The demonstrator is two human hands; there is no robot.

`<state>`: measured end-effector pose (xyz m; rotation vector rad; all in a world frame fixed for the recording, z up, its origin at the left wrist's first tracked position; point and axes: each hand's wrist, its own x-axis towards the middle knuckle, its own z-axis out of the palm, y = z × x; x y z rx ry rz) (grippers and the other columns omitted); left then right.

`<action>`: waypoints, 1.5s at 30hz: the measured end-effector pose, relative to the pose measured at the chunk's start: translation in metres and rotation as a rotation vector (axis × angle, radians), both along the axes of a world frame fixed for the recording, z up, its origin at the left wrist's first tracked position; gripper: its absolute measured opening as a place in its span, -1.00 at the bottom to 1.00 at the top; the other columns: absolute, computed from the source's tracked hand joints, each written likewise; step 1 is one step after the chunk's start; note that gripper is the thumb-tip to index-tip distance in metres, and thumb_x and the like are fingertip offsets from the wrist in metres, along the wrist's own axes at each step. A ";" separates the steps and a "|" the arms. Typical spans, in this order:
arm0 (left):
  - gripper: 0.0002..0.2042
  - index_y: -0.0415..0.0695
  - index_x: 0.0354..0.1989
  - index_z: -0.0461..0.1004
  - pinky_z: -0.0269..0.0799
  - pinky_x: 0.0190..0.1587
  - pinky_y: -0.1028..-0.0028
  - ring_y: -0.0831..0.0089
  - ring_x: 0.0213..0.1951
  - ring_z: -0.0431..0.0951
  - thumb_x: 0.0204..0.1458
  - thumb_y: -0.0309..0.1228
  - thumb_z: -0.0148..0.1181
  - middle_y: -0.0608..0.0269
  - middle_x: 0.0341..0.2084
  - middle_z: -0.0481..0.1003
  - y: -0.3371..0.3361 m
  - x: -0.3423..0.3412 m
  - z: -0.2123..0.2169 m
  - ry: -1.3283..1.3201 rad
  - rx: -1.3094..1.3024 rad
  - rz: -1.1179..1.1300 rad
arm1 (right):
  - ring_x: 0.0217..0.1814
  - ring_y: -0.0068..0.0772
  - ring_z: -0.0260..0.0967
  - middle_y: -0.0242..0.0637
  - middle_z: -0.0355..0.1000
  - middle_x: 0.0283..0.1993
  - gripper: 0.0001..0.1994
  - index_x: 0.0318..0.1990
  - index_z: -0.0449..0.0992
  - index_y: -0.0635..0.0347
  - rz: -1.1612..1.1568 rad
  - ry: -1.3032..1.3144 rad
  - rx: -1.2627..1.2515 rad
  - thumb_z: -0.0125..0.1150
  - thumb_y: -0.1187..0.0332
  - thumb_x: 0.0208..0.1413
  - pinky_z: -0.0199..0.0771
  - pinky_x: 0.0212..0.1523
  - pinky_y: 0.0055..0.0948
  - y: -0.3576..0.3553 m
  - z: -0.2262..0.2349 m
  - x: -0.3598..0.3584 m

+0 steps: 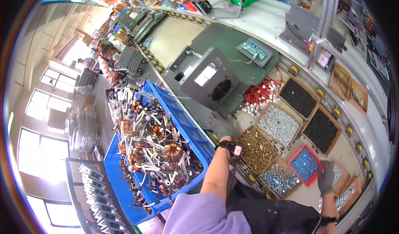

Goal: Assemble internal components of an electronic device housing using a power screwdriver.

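Grey metal housing [214,78] stood on the green work board [222,36], a dark round fan opening in its face and a pale label beside it. Looked like bent sheet: stiff, moderately heavy, likely a bit slick under gloves, edges possibly sharp; best grip probably both side edges low down, off the fan opening. Circuit board [253,50] lay behind it, to the right, with a cable [242,61] at its near side; likely light and fragile, so edges only. Left hand [224,126], gloved, was at the near edge of the work board, just below the housing; fingers partly spread, couldn't tell if they touched or held anything. Right hand [327,178], gloved, was at the right side of the red tray [297,175]; fingers loosely bent, grip or contents couldn't be told. Tray held bluish screws [303,163]. Cardboard boxes [333,142] around it held black screws [297,97] (two boxes), silver fasteners [278,125], brass-coloured parts [257,149] and mixed shiny hardware [279,180]. Red leads [259,96] with white connectors were heaped loose beside the boxes. Blue crate [178,120] on the left was piled with copper-wound coils [172,151] and tangled sleeved leads, probably snag-prone.
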<state>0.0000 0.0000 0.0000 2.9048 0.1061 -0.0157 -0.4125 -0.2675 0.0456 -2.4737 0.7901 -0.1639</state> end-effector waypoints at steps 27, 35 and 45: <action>-0.53 -0.21 -0.11 0.41 0.45 -0.22 0.23 0.13 -0.22 0.53 -0.01 -0.03 0.10 0.02 -0.22 0.45 -0.013 -0.211 0.001 0.181 0.056 -0.510 | -0.41 -0.47 0.27 -0.24 0.35 -0.30 -0.79 -0.13 0.42 0.28 -0.058 -0.131 0.248 0.05 0.49 0.05 0.31 -0.33 -0.48 0.088 0.052 -0.127; -0.63 -0.15 -0.21 0.49 0.46 -0.29 0.17 0.12 -0.31 0.58 0.06 -0.08 0.01 0.03 -0.36 0.51 -0.023 -0.313 0.020 0.274 0.086 -0.866 | -0.38 -0.39 0.37 -0.20 0.39 -0.29 -0.79 -0.14 0.45 0.25 -0.102 -0.196 0.305 0.07 0.49 0.04 0.37 -0.31 -0.47 0.110 0.043 -0.170; -0.58 -0.12 -0.02 0.50 0.38 0.03 0.31 0.15 -0.05 0.52 0.09 -0.07 0.06 0.04 -0.07 0.51 -0.003 -0.351 0.008 0.974 -0.540 -1.510 | -0.26 -0.25 0.48 -0.19 0.48 -0.14 -0.74 -0.09 0.48 0.19 -0.295 -0.034 0.439 0.11 0.39 0.03 0.46 -0.15 -0.35 0.142 0.029 -0.191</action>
